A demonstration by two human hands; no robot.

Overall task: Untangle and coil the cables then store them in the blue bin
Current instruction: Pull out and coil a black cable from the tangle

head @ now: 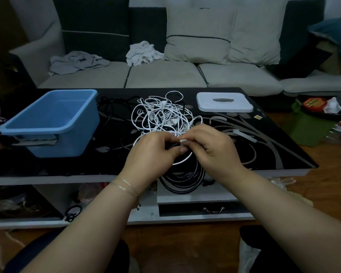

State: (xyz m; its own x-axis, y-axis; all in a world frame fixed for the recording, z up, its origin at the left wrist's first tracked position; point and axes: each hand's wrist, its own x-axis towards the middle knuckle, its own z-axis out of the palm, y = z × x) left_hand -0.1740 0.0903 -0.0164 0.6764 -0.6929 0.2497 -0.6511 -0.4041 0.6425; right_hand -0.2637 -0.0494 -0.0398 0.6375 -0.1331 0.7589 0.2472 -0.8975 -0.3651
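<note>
Head view shows two hands meeting over a black glass table (274, 150). No brand or label is readable; the print on a red packet (314, 102) far right of the hands is too blurred. Left hand (154, 152) grips one coiled black cable (183, 180), which hangs below both hands over the table edge. Right hand (211, 148) pinches one small white tie (183, 141) between the fingertips. One tangle of white cables (161, 115) lies just beyond the hands. One blue bin (51, 123) stands left of the left hand, one white lid (224, 102) beyond the right hand.
</note>
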